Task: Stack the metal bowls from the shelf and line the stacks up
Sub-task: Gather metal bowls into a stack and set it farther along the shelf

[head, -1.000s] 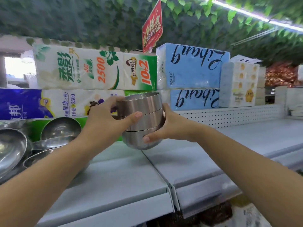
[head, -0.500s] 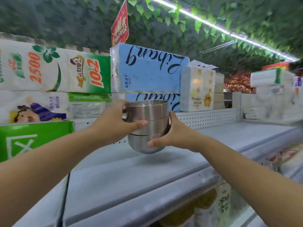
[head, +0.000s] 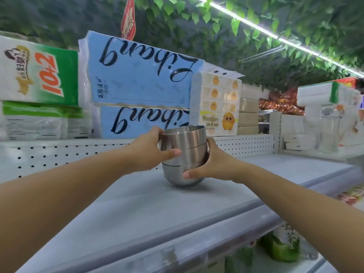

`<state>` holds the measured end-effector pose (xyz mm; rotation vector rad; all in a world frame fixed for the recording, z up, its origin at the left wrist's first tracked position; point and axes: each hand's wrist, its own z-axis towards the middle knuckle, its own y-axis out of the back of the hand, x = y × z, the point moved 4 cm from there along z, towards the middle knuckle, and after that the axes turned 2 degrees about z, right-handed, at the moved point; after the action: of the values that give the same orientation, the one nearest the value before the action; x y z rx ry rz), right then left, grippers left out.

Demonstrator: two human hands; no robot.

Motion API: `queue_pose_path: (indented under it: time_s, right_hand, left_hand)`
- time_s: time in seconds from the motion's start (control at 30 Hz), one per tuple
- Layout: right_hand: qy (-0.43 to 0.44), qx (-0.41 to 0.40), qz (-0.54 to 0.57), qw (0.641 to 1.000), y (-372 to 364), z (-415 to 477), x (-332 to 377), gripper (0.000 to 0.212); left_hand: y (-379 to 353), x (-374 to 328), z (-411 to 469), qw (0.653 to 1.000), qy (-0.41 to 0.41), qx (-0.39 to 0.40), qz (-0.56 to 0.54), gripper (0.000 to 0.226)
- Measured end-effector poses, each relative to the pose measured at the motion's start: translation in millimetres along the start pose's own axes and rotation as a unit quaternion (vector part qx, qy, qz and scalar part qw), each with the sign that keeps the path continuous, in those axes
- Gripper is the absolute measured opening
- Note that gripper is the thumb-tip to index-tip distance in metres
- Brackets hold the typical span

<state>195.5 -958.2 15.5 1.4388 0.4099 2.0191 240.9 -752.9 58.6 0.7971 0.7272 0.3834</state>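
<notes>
Steel, brushed: stack of three nested bowls (head: 190,154), standing upright on the grey shelf (head: 137,205), its base appearing to be touching the board. Left grip (head: 149,152) is curling round the upper bowls from nine o'clock; right grip (head: 211,164) is cupping the lowest bowl from four o'clock. Blue tissue packs (head: 141,75) are sitting behind at twelve o'clock. Step in hand, by my reckoning: setting the stack down. Next move is calling for a level release, both sides together.
</notes>
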Motion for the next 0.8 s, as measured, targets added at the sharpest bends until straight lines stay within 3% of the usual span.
queue_pose_path:
  time_s: [0.13, 0.47, 0.6, 0.8]
  right_hand:
    - [-0.013, 0.01, -0.013, 1.0, 19.7, 23.7, -30.0, 0.128]
    - [-0.041, 0.032, -0.039, 0.998, 48.9, 80.1, -77.8, 0.131]
    - [-0.06, 0.025, -0.036, 0.997, 62.7, 93.0, -92.4, 0.127]
    - [-0.009, -0.022, -0.02, 1.0, 55.1, 97.1, -111.2, 0.146]
  left_hand:
    - [-24.6, -15.3, 28.6, 0.999, -0.008, -0.037, 0.023, 0.071]
    - [-66.4, -24.5, 80.5, 0.994, -0.002, -0.09, 0.054, 0.054]
    - [-85.4, -18.1, 99.9, 0.995, -0.006, -0.029, 0.095, 0.081]
    - [-112.1, 1.8, 99.1, 0.979, -0.062, 0.045, 0.191, 0.101]
